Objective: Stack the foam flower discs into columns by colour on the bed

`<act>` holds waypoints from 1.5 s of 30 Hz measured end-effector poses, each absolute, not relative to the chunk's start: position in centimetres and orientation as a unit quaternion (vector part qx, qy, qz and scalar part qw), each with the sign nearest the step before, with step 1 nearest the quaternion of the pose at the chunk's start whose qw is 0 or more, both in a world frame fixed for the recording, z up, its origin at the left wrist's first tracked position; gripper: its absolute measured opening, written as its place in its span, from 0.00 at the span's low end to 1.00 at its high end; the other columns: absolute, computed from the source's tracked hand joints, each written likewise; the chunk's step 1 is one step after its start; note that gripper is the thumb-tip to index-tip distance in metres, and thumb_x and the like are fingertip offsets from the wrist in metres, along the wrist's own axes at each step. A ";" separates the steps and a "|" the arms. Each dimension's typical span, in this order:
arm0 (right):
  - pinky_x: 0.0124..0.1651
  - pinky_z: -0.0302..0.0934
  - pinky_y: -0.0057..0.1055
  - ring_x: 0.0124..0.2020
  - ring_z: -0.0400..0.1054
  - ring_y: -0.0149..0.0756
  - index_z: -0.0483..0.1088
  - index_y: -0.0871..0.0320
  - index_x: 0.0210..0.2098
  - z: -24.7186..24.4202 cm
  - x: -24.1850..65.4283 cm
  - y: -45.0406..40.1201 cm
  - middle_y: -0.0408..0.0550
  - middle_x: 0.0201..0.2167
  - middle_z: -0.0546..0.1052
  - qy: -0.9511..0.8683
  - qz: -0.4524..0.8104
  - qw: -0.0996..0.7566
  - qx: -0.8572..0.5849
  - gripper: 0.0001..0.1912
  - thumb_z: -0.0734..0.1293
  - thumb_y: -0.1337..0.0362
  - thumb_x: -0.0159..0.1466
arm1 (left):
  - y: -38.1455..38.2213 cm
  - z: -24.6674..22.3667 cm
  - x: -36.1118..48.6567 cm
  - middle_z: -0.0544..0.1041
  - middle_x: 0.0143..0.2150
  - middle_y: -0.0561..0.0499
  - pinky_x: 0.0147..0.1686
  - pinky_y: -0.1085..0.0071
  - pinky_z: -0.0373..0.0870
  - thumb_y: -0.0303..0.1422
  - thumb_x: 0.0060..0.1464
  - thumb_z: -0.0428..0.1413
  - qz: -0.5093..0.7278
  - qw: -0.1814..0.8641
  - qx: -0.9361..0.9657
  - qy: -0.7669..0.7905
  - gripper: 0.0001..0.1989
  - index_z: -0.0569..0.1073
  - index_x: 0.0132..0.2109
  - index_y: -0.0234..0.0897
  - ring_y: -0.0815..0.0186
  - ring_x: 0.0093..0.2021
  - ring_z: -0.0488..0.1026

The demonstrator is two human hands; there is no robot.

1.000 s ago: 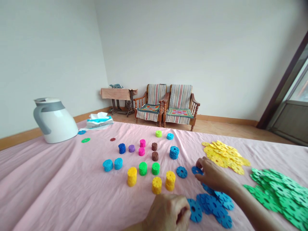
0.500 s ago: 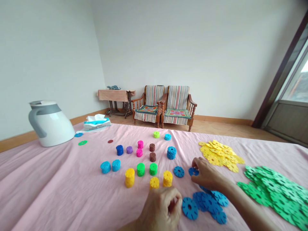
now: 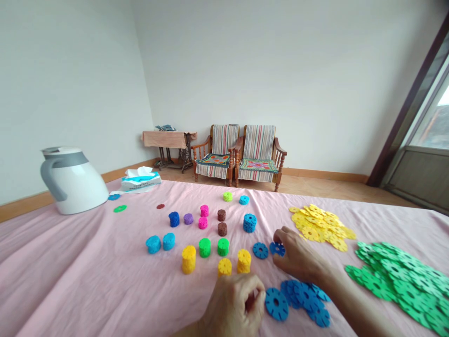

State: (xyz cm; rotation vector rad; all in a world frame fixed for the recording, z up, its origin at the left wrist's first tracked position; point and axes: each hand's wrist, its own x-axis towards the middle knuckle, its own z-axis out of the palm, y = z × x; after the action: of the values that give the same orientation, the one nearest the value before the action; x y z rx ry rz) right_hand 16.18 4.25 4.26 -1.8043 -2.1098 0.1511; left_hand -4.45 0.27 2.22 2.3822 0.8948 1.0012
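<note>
My right hand point(image 3: 293, 252) reaches over the cloth, its fingers bent down and closed on the right side of a notched blue disc point(image 3: 276, 248). Just left of that lies another blue disc point(image 3: 260, 250), flat and a small gap away. My left hand point(image 3: 238, 302) rests at the front, fingers curled inward; whatever may be in them is hidden. Beside its fingertips is a larger-looking blue disc point(image 3: 277, 304); whether they touch I cannot tell. A loose blue pile point(image 3: 305, 297) spreads below my right forearm. Behind stands a blue stack point(image 3: 249, 223).
Short stacks of yellow point(image 3: 188, 260), green point(image 3: 205, 248) and light blue discs point(image 3: 153, 244) stand on the pink cloth point(image 3: 105, 281). To the right are a yellow heap point(image 3: 321, 227) and a green heap point(image 3: 403, 281). A white jug point(image 3: 80, 187) and tissue box point(image 3: 141, 181) are at left.
My right hand has slid slightly left, bringing the blue disc closer to the one lying beside it. My left hand has stayed in place.
</note>
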 end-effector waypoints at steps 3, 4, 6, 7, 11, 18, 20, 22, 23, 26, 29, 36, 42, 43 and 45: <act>0.37 0.58 0.31 0.33 0.65 0.36 0.66 0.59 0.33 4.0 15.3 4.5 0.48 0.32 0.69 -0.749 0.056 0.262 -0.606 0.09 0.62 0.69 0.50 | 0.3 2.2 -4.4 0.66 0.20 0.57 0.21 0.78 0.55 0.21 0.49 0.50 0.358 0.202 0.854 0.320 0.07 0.69 0.28 0.35 0.75 0.20 0.64; 0.37 0.59 0.31 0.33 0.65 0.36 0.66 0.58 0.33 3.8 14.9 4.6 0.48 0.33 0.69 -0.751 0.055 0.283 -0.594 0.10 0.62 0.70 0.51 | 0.4 2.1 -4.4 0.66 0.20 0.57 0.21 0.78 0.55 0.21 0.49 0.50 0.358 0.202 0.854 0.319 0.07 0.69 0.28 0.35 0.75 0.20 0.64; 0.38 0.60 0.31 0.34 0.66 0.35 0.66 0.58 0.34 3.4 14.2 4.7 0.47 0.33 0.69 -0.756 0.054 0.312 -0.573 0.09 0.61 0.71 0.51 | 0.4 2.1 -4.4 0.66 0.20 0.57 0.21 0.78 0.55 0.21 0.49 0.51 0.359 0.203 0.853 0.319 0.06 0.69 0.28 0.34 0.74 0.20 0.65; 0.38 0.60 0.31 0.34 0.66 0.35 0.66 0.58 0.34 3.2 14.0 4.8 0.47 0.33 0.69 -0.760 0.055 0.321 -0.563 0.09 0.61 0.72 0.52 | 0.5 2.1 -4.4 0.66 0.20 0.57 0.21 0.78 0.55 0.21 0.49 0.51 0.359 0.205 0.853 0.320 0.06 0.69 0.28 0.34 0.74 0.21 0.65; 0.37 0.60 0.30 0.33 0.66 0.34 0.65 0.57 0.33 2.4 13.9 5.0 0.45 0.30 0.68 -0.774 0.050 0.333 -0.537 0.10 0.59 0.75 0.53 | 0.4 2.1 -4.5 0.66 0.20 0.57 0.22 0.77 0.55 0.20 0.48 0.51 0.352 0.208 0.853 0.323 0.07 0.69 0.28 0.34 0.74 0.21 0.65; 0.41 0.61 0.33 0.37 0.65 0.36 0.67 0.57 0.34 3.0 14.5 4.5 0.46 0.33 0.70 -0.779 0.068 0.334 -0.527 0.13 0.59 0.76 0.52 | 0.4 2.4 -4.4 0.64 0.19 0.57 0.21 0.78 0.55 0.20 0.48 0.51 0.351 0.211 0.854 0.322 0.07 0.69 0.27 0.34 0.75 0.19 0.63; 0.47 0.60 0.36 0.44 0.65 0.38 0.69 0.56 0.40 3.3 14.2 4.2 0.48 0.40 0.71 -0.801 0.102 0.307 -0.503 0.18 0.61 0.75 0.51 | 0.3 2.5 -4.3 0.64 0.19 0.57 0.21 0.78 0.54 0.20 0.48 0.51 0.348 0.212 0.855 0.319 0.07 0.69 0.27 0.34 0.75 0.19 0.63; 0.53 0.56 0.41 0.50 0.62 0.41 0.68 0.53 0.47 3.5 13.8 3.9 0.50 0.47 0.69 -0.817 0.127 0.270 -0.494 0.25 0.63 0.74 0.49 | 0.3 2.4 -4.3 0.64 0.19 0.57 0.21 0.78 0.54 0.20 0.48 0.51 0.347 0.213 0.857 0.316 0.07 0.68 0.27 0.33 0.74 0.19 0.62; 0.54 0.55 0.43 0.52 0.60 0.43 0.68 0.52 0.48 3.5 13.7 3.9 0.50 0.50 0.68 -0.819 0.134 0.254 -0.496 0.27 0.64 0.72 0.49 | 0.3 2.4 -4.3 0.64 0.19 0.57 0.21 0.78 0.54 0.20 0.48 0.51 0.347 0.214 0.857 0.315 0.07 0.68 0.26 0.33 0.74 0.19 0.62; 0.56 0.52 0.46 0.56 0.58 0.45 0.69 0.51 0.48 3.4 13.4 4.0 0.50 0.53 0.67 -0.816 0.142 0.225 -0.512 0.24 0.67 0.68 0.50 | 0.3 2.2 -4.3 0.64 0.19 0.57 0.21 0.78 0.55 0.20 0.48 0.51 0.347 0.219 0.856 0.315 0.07 0.68 0.26 0.33 0.74 0.19 0.62; 0.56 0.51 0.46 0.56 0.57 0.44 0.70 0.51 0.45 3.3 13.4 4.2 0.50 0.53 0.68 -0.814 0.142 0.222 -0.518 0.21 0.67 0.67 0.50 | 0.3 2.2 -4.3 0.64 0.19 0.57 0.21 0.77 0.55 0.20 0.48 0.51 0.345 0.224 0.856 0.314 0.07 0.68 0.26 0.34 0.74 0.19 0.61; 0.55 0.53 0.44 0.54 0.59 0.44 0.70 0.54 0.42 4.1 13.1 3.6 0.51 0.50 0.70 -0.830 0.118 0.244 -0.488 0.19 0.65 0.72 0.50 | 0.2 2.4 -4.2 0.63 0.19 0.57 0.21 0.77 0.54 0.20 0.48 0.50 0.343 0.227 0.854 0.320 0.08 0.68 0.27 0.34 0.74 0.19 0.61; 0.54 0.55 0.45 0.53 0.59 0.45 0.70 0.55 0.41 4.3 13.1 3.3 0.52 0.52 0.69 -0.840 0.076 0.268 -0.466 0.16 0.66 0.71 0.52 | 0.3 2.4 -4.2 0.63 0.18 0.57 0.21 0.78 0.54 0.19 0.48 0.50 0.345 0.221 0.856 0.315 0.08 0.67 0.26 0.35 0.74 0.18 0.60; 0.54 0.55 0.45 0.53 0.60 0.45 0.70 0.55 0.39 4.2 13.1 3.4 0.51 0.51 0.69 -0.833 0.085 0.284 -0.468 0.14 0.66 0.71 0.53 | 0.3 2.4 -4.2 0.63 0.18 0.57 0.21 0.78 0.54 0.19 0.47 0.50 0.344 0.220 0.857 0.315 0.08 0.67 0.26 0.35 0.74 0.18 0.60; 0.51 0.58 0.41 0.50 0.63 0.42 0.71 0.55 0.34 3.9 13.4 4.0 0.51 0.48 0.72 -0.804 0.123 0.326 -0.481 0.08 0.64 0.70 0.55 | 0.2 2.4 -4.2 0.63 0.18 0.57 0.21 0.78 0.54 0.20 0.47 0.50 0.341 0.221 0.857 0.317 0.07 0.68 0.26 0.34 0.74 0.18 0.61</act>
State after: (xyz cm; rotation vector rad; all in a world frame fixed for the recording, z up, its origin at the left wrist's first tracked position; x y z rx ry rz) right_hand 13.38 4.02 3.92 -1.2613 -2.1076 0.3212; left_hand -4.25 0.24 2.41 2.3691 0.8759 0.9424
